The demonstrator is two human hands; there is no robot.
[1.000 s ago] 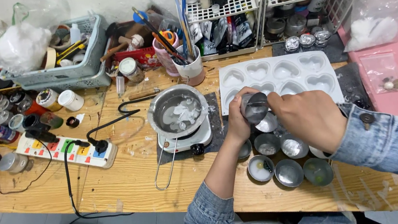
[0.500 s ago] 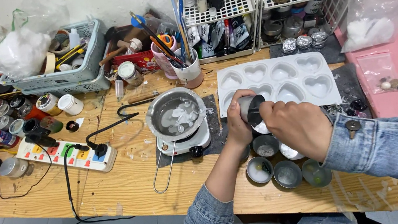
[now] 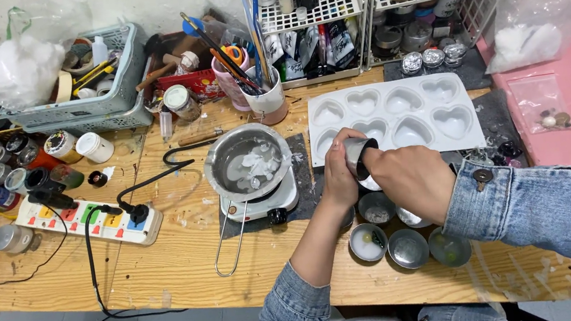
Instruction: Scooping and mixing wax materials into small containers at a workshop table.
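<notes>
Both your hands pinch one small round metal tin, tilted above the wooden desk beside the white heart-shaped silicone mould: left hand cradles, right hand grips. Tip it further and contents could spill onto the open tins below.

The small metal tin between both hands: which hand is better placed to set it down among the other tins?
Probably the right hand. It grips the tin from the side and lies directly above the round tins near the table edge. The left hand only steadies the tin from the other side.
</notes>
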